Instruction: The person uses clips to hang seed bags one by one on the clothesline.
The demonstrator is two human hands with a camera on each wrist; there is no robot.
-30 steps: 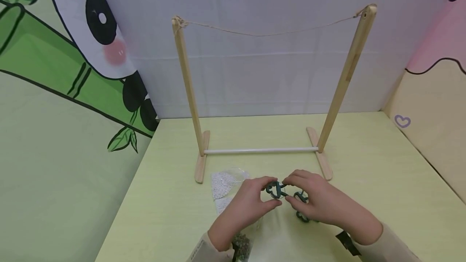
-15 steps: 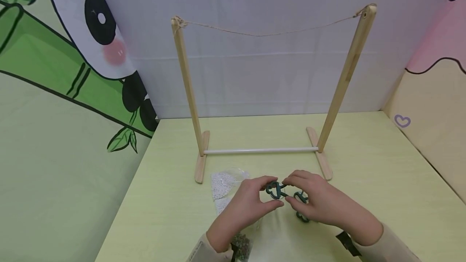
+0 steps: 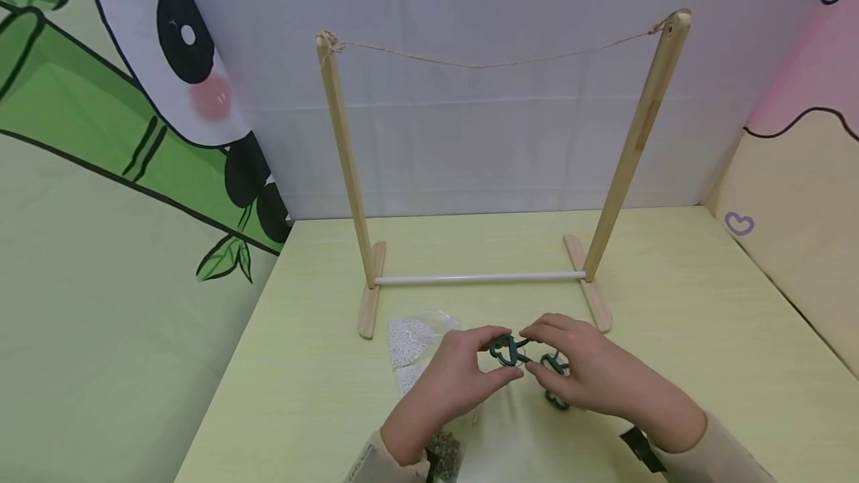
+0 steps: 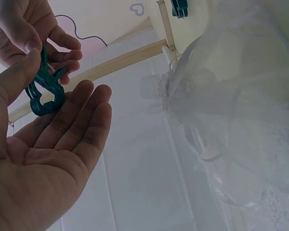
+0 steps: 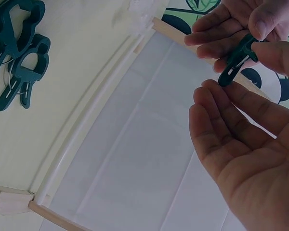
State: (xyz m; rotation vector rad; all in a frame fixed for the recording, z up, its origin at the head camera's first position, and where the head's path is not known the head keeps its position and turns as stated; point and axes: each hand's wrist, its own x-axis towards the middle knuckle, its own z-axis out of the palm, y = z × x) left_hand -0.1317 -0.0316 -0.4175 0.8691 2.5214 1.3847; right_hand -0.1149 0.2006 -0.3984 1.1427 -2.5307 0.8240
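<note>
Hands met low over the near middle of the pale green table [image 3: 671, 304], and between them sat a dark green clip [image 3: 508, 349]. The left hand [image 3: 463, 375] pinched the clip between thumb and forefinger, while its other fingers [image 4: 86, 120] lay straight and close together under it. The right hand [image 3: 590, 371] pinched the same clip from the other side with thumb and forefinger tips; its remaining fingers were loosely extended. More green clips [image 5: 17, 57] lay on the table just under and near the right hand. A clear bag of white beads [image 3: 411, 340] rested just left of the left hand. Farther back stood a wooden frame [image 3: 342, 162] with two upright posts, a white rod [image 3: 479, 279] between its feet, and a string [image 3: 490, 63] sagging across its top.
</note>
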